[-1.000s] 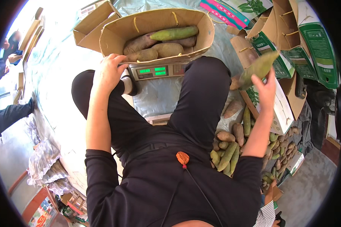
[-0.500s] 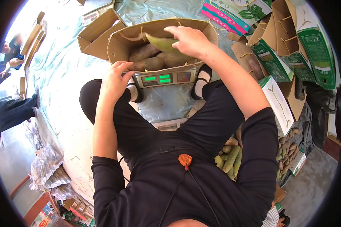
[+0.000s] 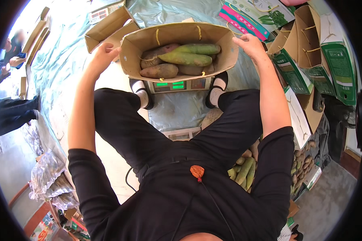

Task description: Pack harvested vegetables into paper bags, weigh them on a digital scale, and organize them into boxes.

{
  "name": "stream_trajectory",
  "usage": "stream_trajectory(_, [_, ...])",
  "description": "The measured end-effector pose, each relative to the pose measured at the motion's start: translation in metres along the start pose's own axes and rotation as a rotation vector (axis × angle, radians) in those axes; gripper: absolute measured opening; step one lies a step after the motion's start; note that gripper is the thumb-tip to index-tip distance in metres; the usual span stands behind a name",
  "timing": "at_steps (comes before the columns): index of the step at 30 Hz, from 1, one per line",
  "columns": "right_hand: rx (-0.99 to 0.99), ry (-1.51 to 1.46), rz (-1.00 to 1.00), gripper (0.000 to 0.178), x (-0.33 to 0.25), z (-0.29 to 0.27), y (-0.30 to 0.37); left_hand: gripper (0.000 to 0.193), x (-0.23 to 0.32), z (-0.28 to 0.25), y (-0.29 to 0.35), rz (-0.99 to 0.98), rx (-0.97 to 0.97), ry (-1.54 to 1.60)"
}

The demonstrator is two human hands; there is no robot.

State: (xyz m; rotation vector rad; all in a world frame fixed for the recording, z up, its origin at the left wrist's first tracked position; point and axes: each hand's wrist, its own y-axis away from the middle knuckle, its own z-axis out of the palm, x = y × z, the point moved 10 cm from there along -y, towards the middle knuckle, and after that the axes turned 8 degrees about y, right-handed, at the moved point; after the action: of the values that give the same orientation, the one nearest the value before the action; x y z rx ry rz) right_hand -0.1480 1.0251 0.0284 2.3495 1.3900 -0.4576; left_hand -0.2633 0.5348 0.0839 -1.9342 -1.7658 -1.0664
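I have both bare hands up at the open cardboard carton (image 3: 177,34), which sits over the digital scale (image 3: 177,85), the green-lit display showing below its near edge. The left hand (image 3: 103,56) is at the carton's left edge, fingers curled and fingertips close to the rim; from here I cannot tell whether they pinch it. The right hand (image 3: 251,46) has its fingertips at the far right corner, and I cannot make out whether thumb and fingers close on the cardboard there. Inside, two green radishes (image 3: 185,59) lie on top, one toward the right edge and one across the middle, with brown root vegetables (image 3: 160,71) under and beside them, one along the near left corner. Yellow rope handles (image 3: 157,37) hang on the far wall. Beyond the left hand I see a smaller brown box (image 3: 98,35); off to the right stand green-and-white cartons (image 3: 340,74), and a radish pile (image 3: 244,170) lies beside the person's right thigh.
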Motion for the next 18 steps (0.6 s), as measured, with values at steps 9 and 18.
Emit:
stream_trajectory(9, [-0.256,0.023,0.184,0.044,0.011,0.028,0.009,0.047,-0.041,0.056,-0.035,-0.302,-0.326,-0.238])
stream_trajectory(18, [-0.361,-0.224,0.409,0.032,0.02,0.053,0.015,0.046,-0.078,0.079,-0.018,-0.574,-0.372,0.306])
